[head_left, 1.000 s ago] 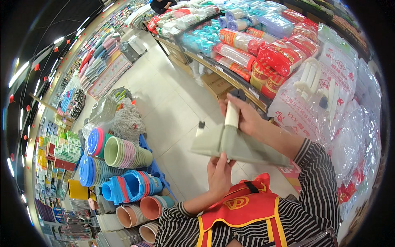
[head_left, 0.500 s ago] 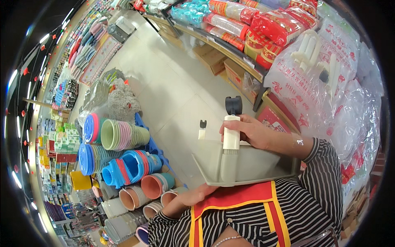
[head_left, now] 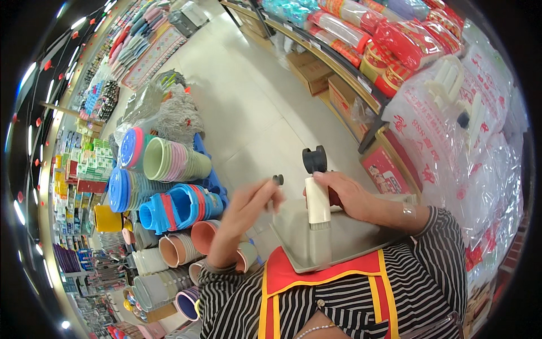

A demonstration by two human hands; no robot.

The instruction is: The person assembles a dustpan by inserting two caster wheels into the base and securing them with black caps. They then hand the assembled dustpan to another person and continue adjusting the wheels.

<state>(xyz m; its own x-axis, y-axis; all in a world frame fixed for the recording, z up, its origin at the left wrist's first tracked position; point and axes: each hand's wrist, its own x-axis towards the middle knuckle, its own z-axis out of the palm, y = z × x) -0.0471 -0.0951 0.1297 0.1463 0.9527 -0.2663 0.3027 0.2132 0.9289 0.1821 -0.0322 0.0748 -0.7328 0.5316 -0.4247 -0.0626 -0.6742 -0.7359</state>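
Grey tray [head_left: 350, 240] beside stacked basins [head_left: 175, 161]

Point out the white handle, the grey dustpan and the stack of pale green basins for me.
white handle [head_left: 317, 199], head view, middle of its shaft.
grey dustpan [head_left: 350, 240], head view, flat inner face.
pale green basins [head_left: 169, 161], head view, side of the stack.

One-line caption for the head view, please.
In a shop aisle, the right hand holds a white-handled tool against a grey tray; the left hand reaches beside it, near stacked plastic basins.
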